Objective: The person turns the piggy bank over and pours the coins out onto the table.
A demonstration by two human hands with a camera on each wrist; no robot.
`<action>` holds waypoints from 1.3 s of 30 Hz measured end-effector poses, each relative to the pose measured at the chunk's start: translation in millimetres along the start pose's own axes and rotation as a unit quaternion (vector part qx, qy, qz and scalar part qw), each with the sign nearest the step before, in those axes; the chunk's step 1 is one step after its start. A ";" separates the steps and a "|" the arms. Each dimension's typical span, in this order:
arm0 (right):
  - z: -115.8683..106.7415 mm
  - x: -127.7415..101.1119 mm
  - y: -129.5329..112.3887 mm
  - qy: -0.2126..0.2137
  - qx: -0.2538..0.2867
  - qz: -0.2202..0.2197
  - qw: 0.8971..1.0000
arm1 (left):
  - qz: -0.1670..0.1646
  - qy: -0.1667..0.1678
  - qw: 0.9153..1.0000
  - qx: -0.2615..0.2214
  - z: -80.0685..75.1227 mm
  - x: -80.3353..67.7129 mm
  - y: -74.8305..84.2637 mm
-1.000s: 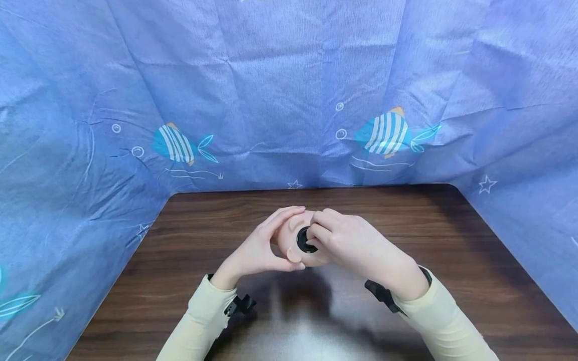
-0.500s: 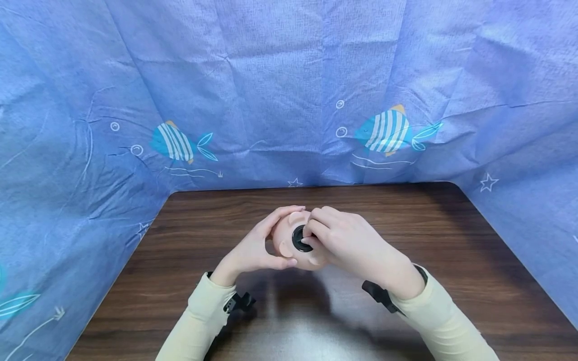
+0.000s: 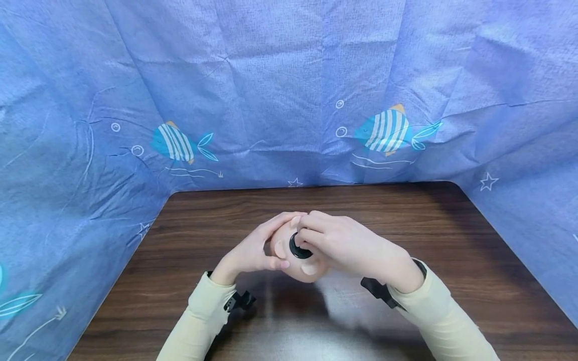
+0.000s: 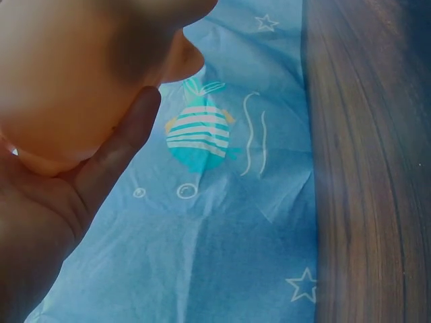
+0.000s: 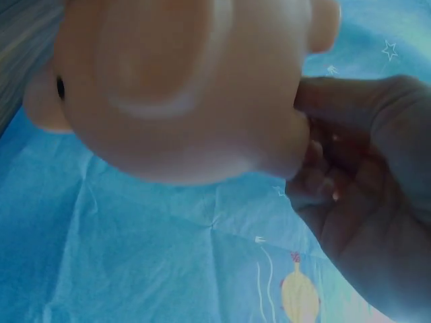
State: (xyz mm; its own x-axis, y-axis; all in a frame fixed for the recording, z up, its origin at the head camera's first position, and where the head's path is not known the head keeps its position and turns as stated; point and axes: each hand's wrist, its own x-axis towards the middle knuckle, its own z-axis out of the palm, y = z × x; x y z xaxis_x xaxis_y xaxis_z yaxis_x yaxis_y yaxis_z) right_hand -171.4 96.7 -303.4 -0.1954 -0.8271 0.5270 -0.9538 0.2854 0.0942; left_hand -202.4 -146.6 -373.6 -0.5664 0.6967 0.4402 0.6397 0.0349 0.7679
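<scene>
Blue fish cloth (image 3: 289, 90) hangs behind our brown table (image 3: 451, 260). Our left hand (image 3: 250, 250) curls round the pink toy (image 3: 300, 268), held up above the table. Our right hand (image 3: 347, 245) pinches its black plug (image 3: 298, 248), which is not out yet. We see no words anywhere.

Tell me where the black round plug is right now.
In the head view the black round plug sits in the underside of the peach toy, held above the middle of the wooden table; the right hand pinches it while the left hand grips the toy.
</scene>
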 end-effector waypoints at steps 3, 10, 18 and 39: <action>-1.7 0.7 1.4 -0.019 0.004 -0.029 0.999 | 0.013 -0.017 1.000 -0.003 0.4 -0.4 -1.5; -6.5 2.1 1.8 -0.058 0.009 -0.066 0.996 | 0.016 -0.057 0.998 -0.017 0.7 -2.5 -6.0; -8.3 5.0 0.0 -0.069 0.007 -0.102 0.992 | 0.015 -0.096 0.994 -0.054 -2.4 -1.2 -6.2; 8.4 -0.6 -1.9 0.140 0.005 0.123 0.982 | 0.020 0.108 0.991 0.082 2.4 3.4 7.2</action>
State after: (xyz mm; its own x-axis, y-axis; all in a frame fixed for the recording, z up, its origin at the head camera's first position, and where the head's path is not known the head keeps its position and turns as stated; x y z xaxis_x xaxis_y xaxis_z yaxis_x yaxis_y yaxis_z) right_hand -171.4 92.6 -310.9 -0.3513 -0.5674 0.7447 -0.8876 0.4549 -0.0721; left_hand -198.4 -142.3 -367.8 -0.6256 0.5307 0.5718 0.7295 0.1383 0.6698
